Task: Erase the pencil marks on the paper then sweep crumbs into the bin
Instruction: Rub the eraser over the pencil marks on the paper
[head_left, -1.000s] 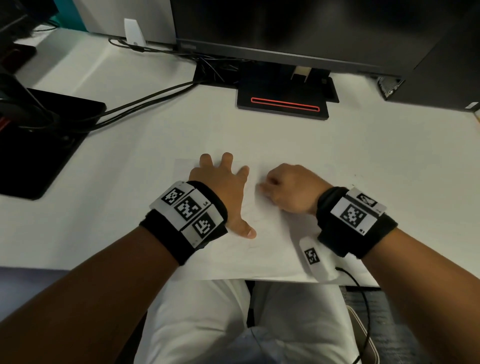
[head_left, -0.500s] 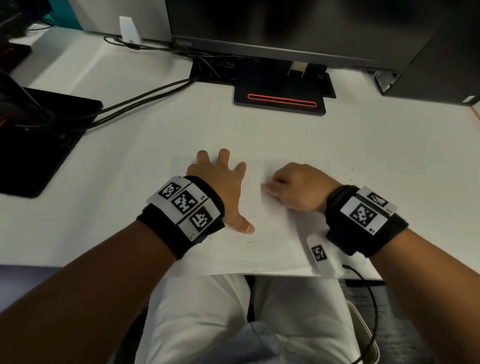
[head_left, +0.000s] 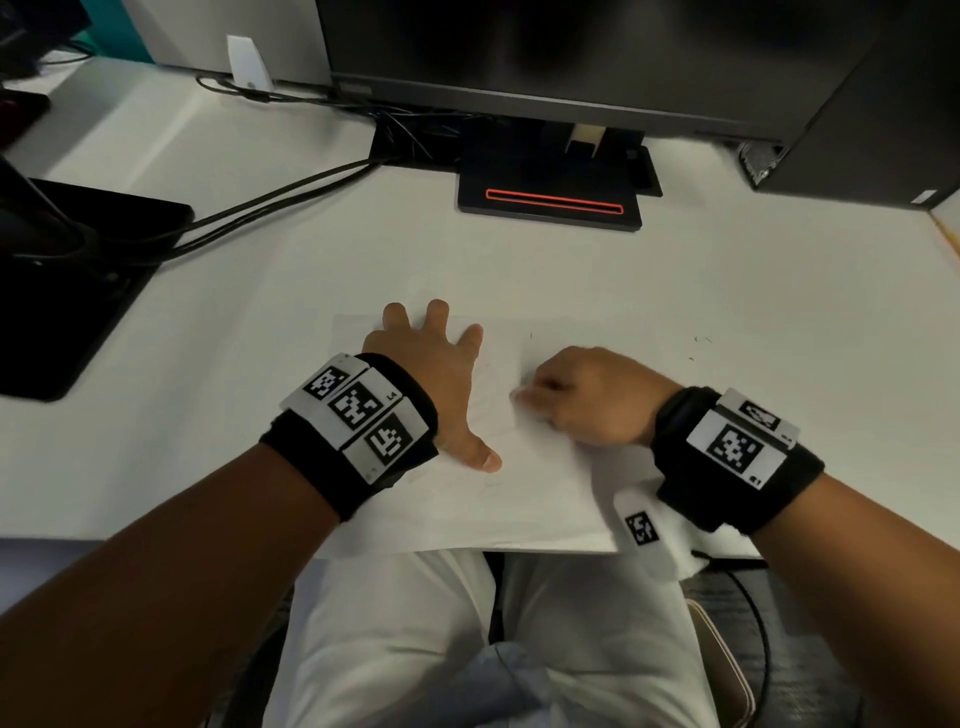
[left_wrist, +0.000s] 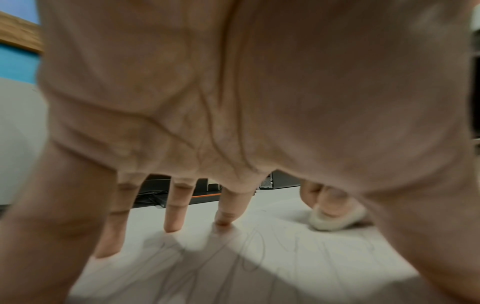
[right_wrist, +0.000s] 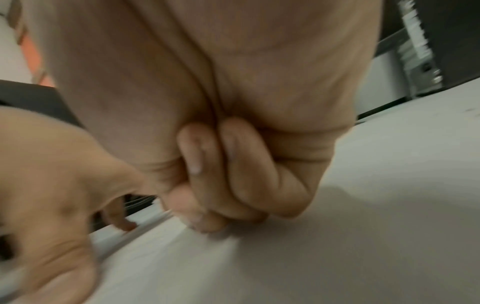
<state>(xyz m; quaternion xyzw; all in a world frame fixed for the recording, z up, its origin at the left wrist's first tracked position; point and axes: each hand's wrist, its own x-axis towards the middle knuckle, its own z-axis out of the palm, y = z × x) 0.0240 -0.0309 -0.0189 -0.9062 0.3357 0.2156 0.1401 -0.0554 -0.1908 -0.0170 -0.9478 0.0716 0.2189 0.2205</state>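
A white sheet of paper (head_left: 493, 499) lies at the desk's front edge, with faint pencil scribbles (left_wrist: 249, 255) on it. My left hand (head_left: 436, 374) lies flat on the sheet with fingers spread, holding it down. My right hand (head_left: 587, 395) is curled in a fist to its right, pinching a white eraser (left_wrist: 335, 221) whose tip presses on the paper. In the right wrist view the curled fingers (right_wrist: 233, 174) hide the eraser. A few dark crumbs (head_left: 698, 345) lie on the desk right of the sheet. No bin is in view.
A monitor stand (head_left: 550, 197) with a red strip sits behind the paper. Black cables (head_left: 249, 213) run left to a dark device (head_left: 67, 291). A computer case (head_left: 857, 140) stands at the back right. My lap is below the desk edge.
My right hand has shifted slightly right and back along the paper with the eraser. The left hand stays pressed flat on the sheet.
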